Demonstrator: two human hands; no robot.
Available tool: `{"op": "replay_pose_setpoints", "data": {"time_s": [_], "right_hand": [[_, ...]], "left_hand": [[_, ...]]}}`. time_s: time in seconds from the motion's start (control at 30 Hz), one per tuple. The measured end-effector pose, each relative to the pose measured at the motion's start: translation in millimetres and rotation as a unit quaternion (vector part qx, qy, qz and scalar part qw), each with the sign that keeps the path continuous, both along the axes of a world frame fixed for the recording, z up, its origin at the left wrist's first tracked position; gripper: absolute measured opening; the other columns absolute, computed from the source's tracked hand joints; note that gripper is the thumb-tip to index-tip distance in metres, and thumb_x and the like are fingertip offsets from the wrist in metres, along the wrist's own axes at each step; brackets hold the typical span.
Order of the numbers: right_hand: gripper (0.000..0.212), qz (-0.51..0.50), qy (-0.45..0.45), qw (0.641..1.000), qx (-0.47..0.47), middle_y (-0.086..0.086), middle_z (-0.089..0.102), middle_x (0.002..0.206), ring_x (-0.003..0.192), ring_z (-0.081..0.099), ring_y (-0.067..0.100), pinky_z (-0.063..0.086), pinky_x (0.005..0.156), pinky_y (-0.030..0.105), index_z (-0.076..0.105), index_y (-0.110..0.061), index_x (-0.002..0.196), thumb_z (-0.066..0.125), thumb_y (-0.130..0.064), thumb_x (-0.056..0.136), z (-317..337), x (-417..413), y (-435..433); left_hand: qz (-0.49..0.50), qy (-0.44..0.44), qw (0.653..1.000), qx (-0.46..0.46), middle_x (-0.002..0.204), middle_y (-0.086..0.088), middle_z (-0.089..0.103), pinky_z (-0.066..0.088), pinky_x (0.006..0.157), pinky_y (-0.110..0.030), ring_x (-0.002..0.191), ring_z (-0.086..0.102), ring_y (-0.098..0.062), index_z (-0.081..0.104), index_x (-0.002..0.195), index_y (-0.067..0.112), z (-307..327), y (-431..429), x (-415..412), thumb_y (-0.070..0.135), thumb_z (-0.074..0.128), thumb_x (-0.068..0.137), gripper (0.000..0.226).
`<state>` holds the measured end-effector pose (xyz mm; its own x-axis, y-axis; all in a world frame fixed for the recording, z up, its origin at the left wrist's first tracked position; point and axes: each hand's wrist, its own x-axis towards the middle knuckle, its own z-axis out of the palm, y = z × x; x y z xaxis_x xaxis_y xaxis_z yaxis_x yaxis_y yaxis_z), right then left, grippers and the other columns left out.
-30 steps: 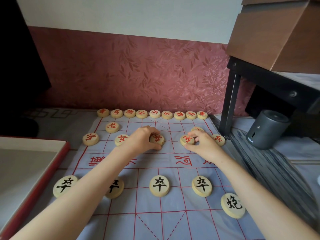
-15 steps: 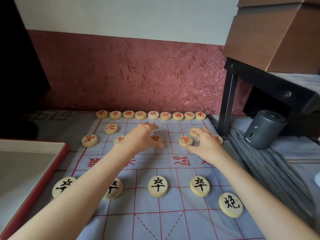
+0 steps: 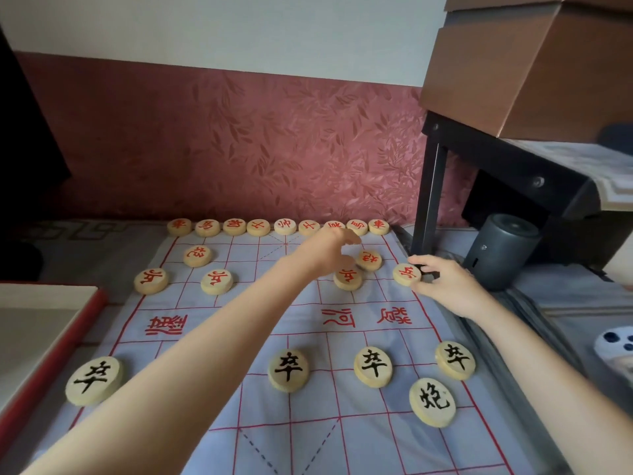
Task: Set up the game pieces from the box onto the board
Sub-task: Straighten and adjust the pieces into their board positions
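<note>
A pale cloth board (image 3: 301, 447) with red lines lies in front of me. Red-lettered round pieces line its far edge (image 3: 285, 226); more stand in the rows in front. My left hand (image 3: 330, 257) reaches across to the far right, fingers curved and holding nothing, right beside a red cannon piece (image 3: 369, 260) and a red soldier (image 3: 347, 279). My right hand (image 3: 445, 284) pinches the red soldier (image 3: 406, 274) at the board's right edge. Black-lettered soldiers (image 3: 288, 370) and a black cannon (image 3: 432, 402) sit near me. My left forearm hides part of the board.
The red-rimmed box (image 3: 97, 303) lies at the left. A dark grey cylinder (image 3: 503, 255) stands right of the board, under a black table with a leg (image 3: 430, 186) near the board's corner. A brown carton (image 3: 534, 63) sits above. Red wallpaper backs the board.
My left hand left the middle red soldier and moved right toward the red cannon. My right hand shifted from the fourth soldier to the one at the right edge.
</note>
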<state>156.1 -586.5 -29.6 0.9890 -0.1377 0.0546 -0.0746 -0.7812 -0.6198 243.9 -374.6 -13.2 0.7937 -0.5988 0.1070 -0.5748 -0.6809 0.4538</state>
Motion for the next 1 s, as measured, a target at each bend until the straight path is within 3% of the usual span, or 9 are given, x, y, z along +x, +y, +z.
{"op": "replay_pose_setpoints", "data": {"time_s": [0.07, 0.2, 0.43, 0.63, 0.73, 0.87, 1.0], "right_hand": [[0.049, 0.002, -0.006, 1.0, 0.022, -0.003, 0.05, 0.138, 0.12, 0.048, 0.01, 0.032, 0.096, 0.02, 0.054, -0.017, 0.131, 0.067, -0.014, 0.084, -3.1, 3.9, -3.0], [0.048, 0.018, -0.009, 0.999, 0.05, -0.003, 0.054, 0.131, 0.114, 0.046, 0.003, 0.031, 0.091, 0.016, 0.053, -0.015, 0.132, 0.066, -0.016, 0.086, -4.7, 8.8, -0.7], [0.048, 0.04, 0.013, 0.998, 0.043, 0.002, 0.054, 0.132, 0.12, 0.05, 0.012, 0.037, 0.099, 0.023, 0.053, -0.027, 0.131, 0.065, -0.017, 0.085, -10.3, 17.2, -10.3], [0.045, 0.05, -0.006, 0.995, 0.084, -0.001, 0.061, 0.123, 0.106, 0.053, 0.004, 0.04, 0.072, -0.001, 0.057, -0.014, 0.127, 0.066, -0.006, 0.084, -13.7, 17.5, -13.6], [0.046, 0.034, -0.027, 0.995, 0.086, 0.002, 0.061, 0.116, 0.091, 0.054, 0.001, 0.039, 0.066, -0.004, 0.058, -0.012, 0.125, 0.071, -0.009, 0.081, -16.5, 17.3, -13.4], [0.045, -0.006, -0.062, 0.997, 0.039, 0.006, 0.056, 0.102, 0.078, 0.052, 0.004, 0.04, 0.066, 0.005, 0.064, -0.011, 0.112, 0.08, -0.021, 0.071, -21.6, 21.5, -7.9], [0.043, -0.048, -0.085, 0.994, -0.05, 0.003, 0.054, 0.093, 0.102, 0.045, 0.022, 0.04, 0.089, 0.033, 0.066, -0.014, 0.095, 0.079, -0.044, 0.066, -30.0, 26.6, -4.2]], "left_hand": [[-0.005, 0.004, 1.0, 0.017, 0.136, -0.007, 0.051, 0.044, 0.098, -0.033, 0.121, 0.051, -0.023, 0.048, 0.133, 0.01, -0.3, -15.3, 5.1, 0.01, 0.062, 0.084, 0.051], [0.002, 0.007, 0.999, 0.046, 0.135, -0.008, 0.051, 0.044, 0.099, -0.035, 0.121, 0.051, -0.024, 0.046, 0.134, 0.012, -7.0, -34.9, 15.8, 0.014, 0.063, 0.084, 0.052], [0.0, 0.024, 0.998, 0.065, 0.141, -0.006, 0.046, 0.042, 0.101, -0.034, 0.124, 0.048, -0.025, 0.042, 0.138, 0.018, -13.6, -42.0, 30.5, 0.008, 0.055, 0.089, 0.052], [-0.052, 0.029, 0.996, 0.064, 0.13, -0.002, 0.057, 0.045, 0.098, -0.032, 0.117, 0.054, -0.022, 0.054, 0.129, 0.015, -12.3, -49.0, 30.6, 0.005, 0.058, 0.086, 0.045], [-0.042, 0.023, 0.997, 0.063, 0.128, -0.006, 0.058, 0.046, 0.096, -0.031, 0.113, 0.056, -0.022, 0.053, 0.129, 0.012, -12.1, -47.9, 30.8, 0.011, 0.063, 0.085, 0.046], [-0.018, 0.0, 0.998, 0.058, 0.122, -0.009, 0.062, 0.046, 0.092, -0.032, 0.109, 0.058, -0.025, 0.055, 0.128, 0.011, -17.8, -45.9, 30.4, 0.026, 0.066, 0.083, 0.048], [-0.014, -0.016, 0.999, 0.046, 0.12, -0.01, 0.063, 0.047, 0.09, -0.032, 0.108, 0.058, -0.025, 0.057, 0.124, 0.009, -20.4, -47.0, 28.0, 0.028, 0.065, 0.084, 0.045]]}}
